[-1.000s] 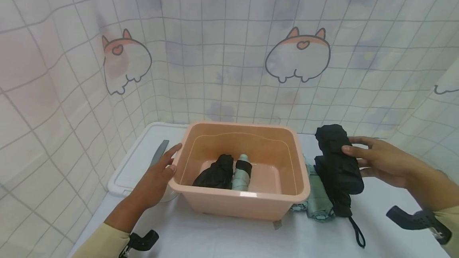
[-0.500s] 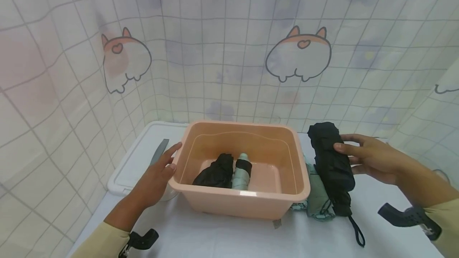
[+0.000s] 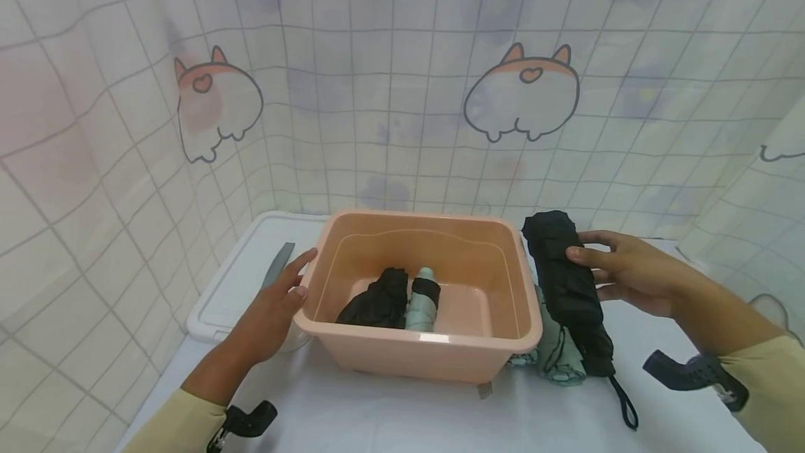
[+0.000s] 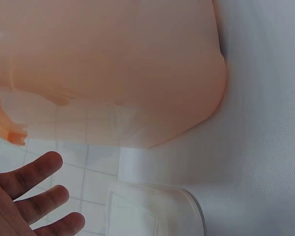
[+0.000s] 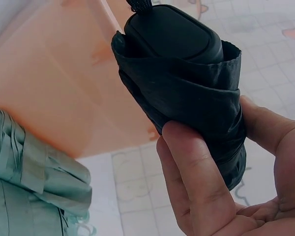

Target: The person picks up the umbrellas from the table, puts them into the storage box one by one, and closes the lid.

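Observation:
My right hand (image 3: 629, 271) holds a folded black umbrella (image 3: 560, 264) between thumb and fingers, just right of the peach plastic basin (image 3: 415, 351). In the right wrist view the umbrella's flat handle end pokes out of its black cloth. Below its near end in the head view, a black part (image 3: 594, 351) with a strap loop overlaps a folded pale green umbrella (image 3: 560, 362). Fingers extended, my left hand (image 3: 270, 306) stands at the basin's left rim. Inside the basin are a black cloth-covered bundle (image 3: 377, 299) and a pale green folded umbrella (image 3: 421, 310) with a black band.
A white lid (image 3: 220, 299) lies left of the basin, with a grey blade-like strip (image 3: 277, 264) over it. Under my left hand stands a translucent white container (image 4: 152, 211). Behind hangs a checked curtain (image 3: 377, 124) with cartoon animals.
My right hand has moved left toward the basin with the black umbrella, covering more of the green umbrella beside it. My left hand stays at the rim.

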Tool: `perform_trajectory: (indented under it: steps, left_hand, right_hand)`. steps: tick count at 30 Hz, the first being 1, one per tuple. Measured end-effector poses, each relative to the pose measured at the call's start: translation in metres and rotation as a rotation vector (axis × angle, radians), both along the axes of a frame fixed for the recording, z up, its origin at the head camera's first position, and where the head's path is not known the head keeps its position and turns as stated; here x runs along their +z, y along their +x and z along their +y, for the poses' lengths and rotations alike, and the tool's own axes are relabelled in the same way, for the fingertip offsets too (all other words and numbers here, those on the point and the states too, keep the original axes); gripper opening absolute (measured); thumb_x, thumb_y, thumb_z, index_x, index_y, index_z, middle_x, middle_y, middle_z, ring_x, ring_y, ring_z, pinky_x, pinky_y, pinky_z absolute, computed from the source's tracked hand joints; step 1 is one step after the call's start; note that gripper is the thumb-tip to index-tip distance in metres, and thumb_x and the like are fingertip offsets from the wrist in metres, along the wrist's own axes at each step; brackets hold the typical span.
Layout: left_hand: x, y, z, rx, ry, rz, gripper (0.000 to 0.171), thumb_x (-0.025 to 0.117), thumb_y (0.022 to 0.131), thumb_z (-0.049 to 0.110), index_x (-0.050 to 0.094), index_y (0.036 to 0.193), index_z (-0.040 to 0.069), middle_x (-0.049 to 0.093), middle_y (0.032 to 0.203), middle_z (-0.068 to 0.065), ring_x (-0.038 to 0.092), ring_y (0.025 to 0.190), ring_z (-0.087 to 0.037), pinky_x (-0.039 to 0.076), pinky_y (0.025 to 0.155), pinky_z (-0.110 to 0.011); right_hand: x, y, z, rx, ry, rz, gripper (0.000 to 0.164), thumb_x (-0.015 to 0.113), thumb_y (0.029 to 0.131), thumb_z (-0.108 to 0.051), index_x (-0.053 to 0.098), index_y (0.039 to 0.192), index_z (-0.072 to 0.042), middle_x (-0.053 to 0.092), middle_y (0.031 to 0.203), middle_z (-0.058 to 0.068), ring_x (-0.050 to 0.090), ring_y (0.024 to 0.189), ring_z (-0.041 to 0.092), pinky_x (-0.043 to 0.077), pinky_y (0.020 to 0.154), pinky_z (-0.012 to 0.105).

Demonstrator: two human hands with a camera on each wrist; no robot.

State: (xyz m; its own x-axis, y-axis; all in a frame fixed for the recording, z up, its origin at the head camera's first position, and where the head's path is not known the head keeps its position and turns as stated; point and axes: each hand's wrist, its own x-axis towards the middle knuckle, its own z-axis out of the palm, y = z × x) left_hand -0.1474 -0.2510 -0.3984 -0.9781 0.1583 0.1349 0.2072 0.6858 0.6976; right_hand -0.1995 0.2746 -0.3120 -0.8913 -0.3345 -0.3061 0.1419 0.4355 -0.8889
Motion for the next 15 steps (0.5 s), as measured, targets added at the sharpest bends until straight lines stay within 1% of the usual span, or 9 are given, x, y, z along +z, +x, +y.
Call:
perform_trajectory:
  steps: [5,10,15]
  left_hand:
    - [0.0,0.0,0.0,-0.001,0.006,0.003,0.054,0.031,0.11,0.048,0.019,0.162,0.043,0.043,0.157,-0.017,0.048,0.136,-0.047,0.045,0.096,-0.07]
    - [-0.001,0.001,0.0,-0.002,0.004,0.01,0.054,0.031,0.11,0.048,0.02,0.163,0.042,0.045,0.155,-0.018,0.049,0.134,-0.048,0.046,0.095,-0.07]
    - [-0.002,0.0,0.0,-0.001,0.001,0.01,0.054,0.031,0.11,0.048,0.02,0.162,0.042,0.046,0.154,-0.018,0.05,0.133,-0.048,0.046,0.095,-0.07]
  right_hand:
    - [-0.001,-0.001,-0.007,-0.006,-0.013,-0.012,0.09,0.061,0.104,-0.035,0.002,0.161,0.002,0.052,0.143,0.029,0.052,0.13,0.047,0.05,0.099,0.057]
    - [0.001,-0.002,-0.014,-0.007,-0.018,-0.021,0.092,0.062,0.103,-0.037,0.002,0.161,0.001,0.046,0.147,0.032,0.048,0.134,0.049,0.047,0.101,0.057]
    - [0.001,-0.004,-0.016,-0.012,-0.017,-0.024,0.094,0.063,0.103,-0.038,0.001,0.161,0.001,0.042,0.15,0.034,0.044,0.137,0.051,0.043,0.104,0.06]
